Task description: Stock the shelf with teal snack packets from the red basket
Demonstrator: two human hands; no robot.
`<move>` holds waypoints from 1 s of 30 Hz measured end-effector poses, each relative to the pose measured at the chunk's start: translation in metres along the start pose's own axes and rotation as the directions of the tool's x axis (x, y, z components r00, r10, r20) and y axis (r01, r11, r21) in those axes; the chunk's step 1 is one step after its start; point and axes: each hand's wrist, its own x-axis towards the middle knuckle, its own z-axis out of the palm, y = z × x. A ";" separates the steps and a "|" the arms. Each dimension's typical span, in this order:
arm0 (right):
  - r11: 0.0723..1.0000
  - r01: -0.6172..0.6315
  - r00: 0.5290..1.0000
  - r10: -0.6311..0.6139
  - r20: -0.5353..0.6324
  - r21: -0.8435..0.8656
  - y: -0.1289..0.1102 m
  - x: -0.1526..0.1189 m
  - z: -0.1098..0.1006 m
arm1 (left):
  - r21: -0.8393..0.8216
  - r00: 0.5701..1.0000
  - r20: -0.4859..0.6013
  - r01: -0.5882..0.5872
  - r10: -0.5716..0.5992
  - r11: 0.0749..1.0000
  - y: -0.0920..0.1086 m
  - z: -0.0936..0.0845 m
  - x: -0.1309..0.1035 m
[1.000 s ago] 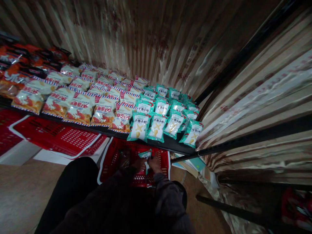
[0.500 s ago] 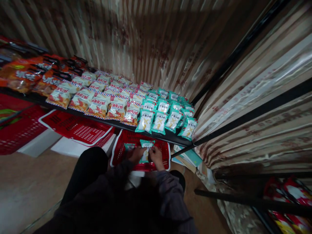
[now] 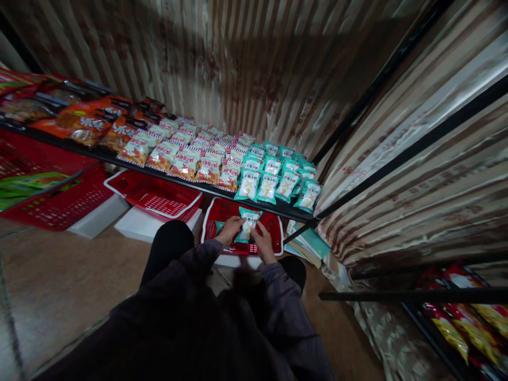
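Note:
A teal-and-white snack bag (image 3: 248, 225) is held upright over a red basket (image 3: 210, 217) with a white rim. My left hand (image 3: 230, 230) grips its left edge, and my right hand (image 3: 262, 239) pinches its right edge. Part of another teal bag (image 3: 219, 226) shows in the basket beside my left hand. On the black shelf (image 3: 289, 211) above, rows of matching teal bags (image 3: 268, 185) stand at the right end. Next to them are white-and-orange shrimp snack bags (image 3: 184, 161).
Orange snack bags (image 3: 91, 127) lie farther left on the shelf. Below are more red baskets (image 3: 159, 201) and white boxes (image 3: 137, 225). Black metal bars (image 3: 416, 148) cross the right side, before a striped curtain (image 3: 222, 69). Red and yellow packets (image 3: 456, 323) lie lower right.
The view has shifted left, showing more of the shelf's left side. Both hands have raised the teal bag slightly, and it still stays between them.

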 end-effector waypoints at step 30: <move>0.829 -0.067 0.997 0.073 0.012 0.556 -0.044 -0.022 -0.012 | -0.160 0.981 0.113 -0.142 0.161 0.977 0.031 0.006 -0.037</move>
